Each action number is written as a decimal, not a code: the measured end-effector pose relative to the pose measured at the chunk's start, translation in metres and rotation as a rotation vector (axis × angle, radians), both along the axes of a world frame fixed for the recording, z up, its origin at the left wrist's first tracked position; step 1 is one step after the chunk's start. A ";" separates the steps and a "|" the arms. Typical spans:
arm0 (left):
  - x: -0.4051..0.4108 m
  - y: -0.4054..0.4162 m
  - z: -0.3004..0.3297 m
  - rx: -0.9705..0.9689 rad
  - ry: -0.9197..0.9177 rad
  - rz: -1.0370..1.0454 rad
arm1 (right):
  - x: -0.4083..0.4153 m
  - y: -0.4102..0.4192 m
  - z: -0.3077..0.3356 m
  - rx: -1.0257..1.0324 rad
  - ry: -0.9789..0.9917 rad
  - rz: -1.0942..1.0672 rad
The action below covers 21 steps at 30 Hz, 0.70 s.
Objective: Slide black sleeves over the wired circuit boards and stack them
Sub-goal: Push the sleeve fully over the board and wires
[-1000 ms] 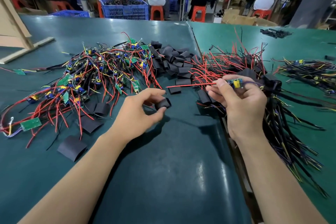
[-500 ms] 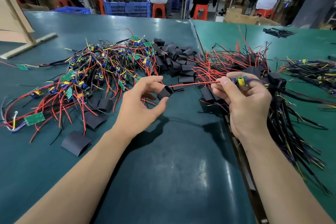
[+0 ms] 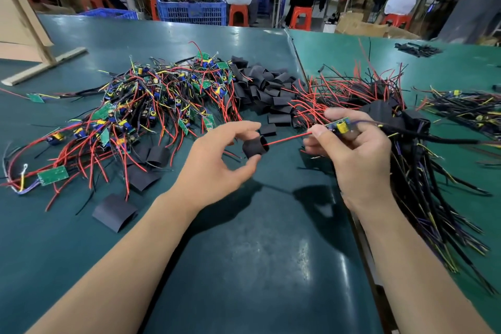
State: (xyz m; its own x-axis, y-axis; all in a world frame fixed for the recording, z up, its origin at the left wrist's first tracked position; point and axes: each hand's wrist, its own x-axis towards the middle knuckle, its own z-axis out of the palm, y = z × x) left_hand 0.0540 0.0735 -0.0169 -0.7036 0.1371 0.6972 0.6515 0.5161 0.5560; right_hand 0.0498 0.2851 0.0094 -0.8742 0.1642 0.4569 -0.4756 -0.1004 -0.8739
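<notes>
We are pinching the short black tubular sleeve (image 3: 253, 147) open in our left hand (image 3: 217, 160), while our right hand (image 3: 355, 152) is gripping the small green wired circuit board (image 3: 339, 125), feeding its red lead (image 3: 287, 139) straight in.

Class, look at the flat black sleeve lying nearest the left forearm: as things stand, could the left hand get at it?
Probably not yet: the way to the flat sleeve looks free, but the left hand already pinches another sleeve.
</notes>
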 end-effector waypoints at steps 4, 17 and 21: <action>0.004 0.012 0.002 -0.075 0.052 -0.019 | 0.004 -0.010 -0.005 0.143 -0.089 0.043; 0.006 0.021 0.004 -0.053 0.102 -0.005 | 0.007 -0.017 0.000 0.053 -0.225 0.191; 0.008 0.025 0.003 -0.007 0.068 -0.051 | 0.007 -0.018 0.002 -0.054 -0.196 0.138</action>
State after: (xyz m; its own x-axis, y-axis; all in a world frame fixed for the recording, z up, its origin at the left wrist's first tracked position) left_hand 0.0619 0.0987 -0.0135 -0.6470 0.1767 0.7417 0.7129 0.4854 0.5061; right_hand 0.0569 0.2668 0.0114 -0.9611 0.0563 0.2704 -0.2762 -0.2019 -0.9397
